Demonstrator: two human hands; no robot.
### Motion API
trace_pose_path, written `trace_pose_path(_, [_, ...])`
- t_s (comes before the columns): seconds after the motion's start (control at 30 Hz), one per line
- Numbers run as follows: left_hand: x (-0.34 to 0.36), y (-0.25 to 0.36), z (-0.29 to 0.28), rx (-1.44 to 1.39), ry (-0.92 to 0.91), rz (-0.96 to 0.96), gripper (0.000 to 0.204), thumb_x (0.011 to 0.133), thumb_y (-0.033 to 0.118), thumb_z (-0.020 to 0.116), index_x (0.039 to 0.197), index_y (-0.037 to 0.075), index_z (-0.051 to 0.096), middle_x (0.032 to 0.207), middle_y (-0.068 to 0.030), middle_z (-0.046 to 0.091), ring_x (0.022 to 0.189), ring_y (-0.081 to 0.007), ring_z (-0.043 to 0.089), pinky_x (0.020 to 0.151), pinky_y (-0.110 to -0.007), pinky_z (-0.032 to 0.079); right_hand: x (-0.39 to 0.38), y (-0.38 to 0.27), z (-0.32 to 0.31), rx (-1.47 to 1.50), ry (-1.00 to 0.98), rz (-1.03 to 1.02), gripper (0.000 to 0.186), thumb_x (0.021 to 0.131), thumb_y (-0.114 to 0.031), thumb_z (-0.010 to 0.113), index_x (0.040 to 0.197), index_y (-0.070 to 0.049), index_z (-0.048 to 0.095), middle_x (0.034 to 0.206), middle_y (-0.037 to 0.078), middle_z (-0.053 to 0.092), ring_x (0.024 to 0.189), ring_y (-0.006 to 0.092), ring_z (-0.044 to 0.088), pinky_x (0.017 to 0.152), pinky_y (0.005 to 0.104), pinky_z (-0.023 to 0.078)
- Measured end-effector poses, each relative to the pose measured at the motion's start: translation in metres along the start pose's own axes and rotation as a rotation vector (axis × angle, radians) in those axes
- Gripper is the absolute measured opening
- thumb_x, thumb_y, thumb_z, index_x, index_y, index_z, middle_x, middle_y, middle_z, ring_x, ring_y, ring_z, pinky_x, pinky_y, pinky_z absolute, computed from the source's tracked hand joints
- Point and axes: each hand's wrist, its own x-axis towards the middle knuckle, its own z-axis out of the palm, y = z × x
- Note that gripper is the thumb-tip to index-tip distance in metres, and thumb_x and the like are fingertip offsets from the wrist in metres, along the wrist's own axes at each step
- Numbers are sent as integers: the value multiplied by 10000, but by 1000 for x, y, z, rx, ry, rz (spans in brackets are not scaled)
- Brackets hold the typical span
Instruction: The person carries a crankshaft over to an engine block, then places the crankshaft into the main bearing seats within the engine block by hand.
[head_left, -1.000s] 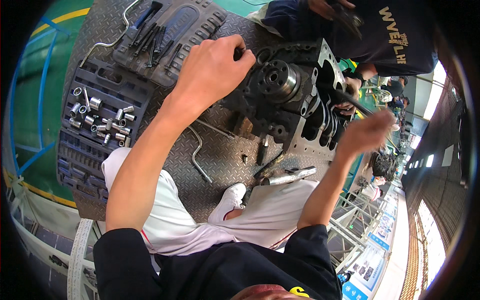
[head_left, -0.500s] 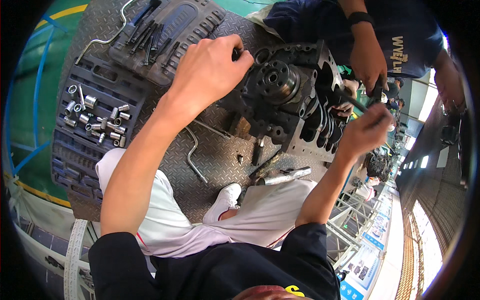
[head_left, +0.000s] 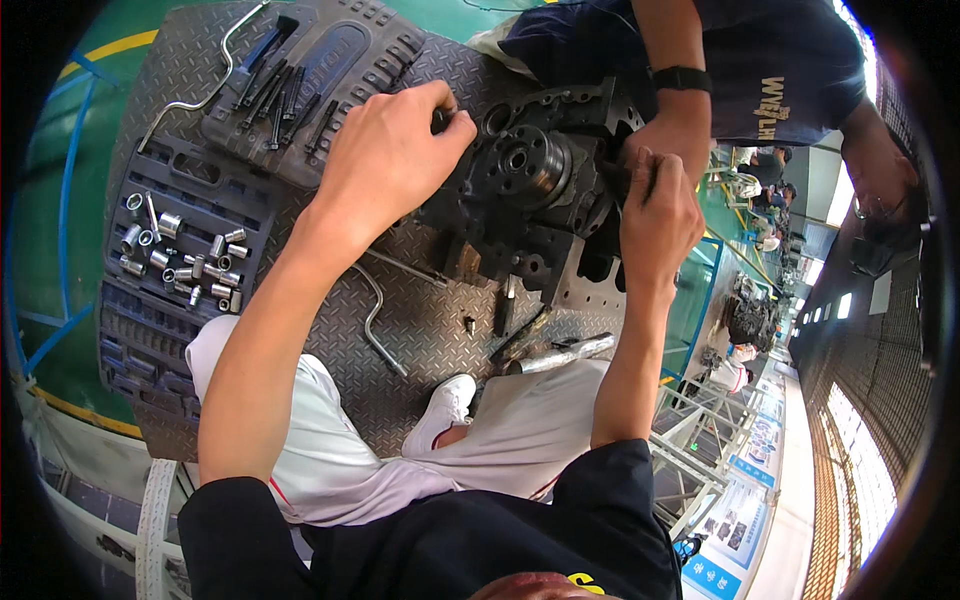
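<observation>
An engine block [head_left: 575, 285], dark with a machined metal face, stands in front of me on a checkered steel plate. The round crankshaft flange [head_left: 518, 162] faces up from it. My left hand [head_left: 395, 150] is closed at the block's left edge, thumb and forefinger curled together; what it grips is hidden. My right hand [head_left: 660, 225] is over the block's right side, fingers bent and pressed together around something dark I cannot make out. A co-worker's hand [head_left: 665, 145] reaches in just beyond it, nearly touching my fingers and covering part of the block.
Loose chrome sockets [head_left: 170, 225] lie on an opened dark tool case [head_left: 195, 165] at left. Several black bolts [head_left: 275, 105] rest on its lid behind. Bent metal pipes [head_left: 375, 310], a shiny metal tube [head_left: 565, 355] and a small fitting [head_left: 470, 326] lie near my legs.
My right hand has moved left and up, over the block, from beside it, where it held a dark bar. The co-worker's hand has moved left too. My left hand stays at the block's edge.
</observation>
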Motion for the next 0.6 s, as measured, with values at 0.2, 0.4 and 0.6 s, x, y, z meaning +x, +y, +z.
trace_pose_path(0.2, [-4, 1, -4, -3, 6, 37, 333, 948, 328, 615, 986, 5, 684, 732, -215, 656, 749, -413, 666, 725, -455, 505, 14, -3, -22, 160, 296, 290, 188, 1008, -201, 608, 914, -38, 615, 781, 195, 649, 692, 420, 637, 605, 467, 487])
trace_pose_path(0.4, [-6, 1, -7, 13, 23, 42, 338, 951, 336, 616, 991, 8, 683, 734, -219, 658, 772, -425, 670, 736, -460, 506, 19, 10, -19, 96, 146, 165, 176, 1006, -184, 602, 940, -22, 627, 786, 207, 657, 704, 424, 642, 618, 466, 492])
trace_pose_path(0.6, [-6, 2, -14, -11, -4, -2, 326, 941, 324, 638, 993, 6, 679, 720, -219, 647, 755, -422, 662, 698, -453, 496, 23, -5, 2, 30, 47, 41, 292, 1008, -226, 626, 792, -56, 526, 664, 154, 603, 615, 379, 621, 554, 455, 452])
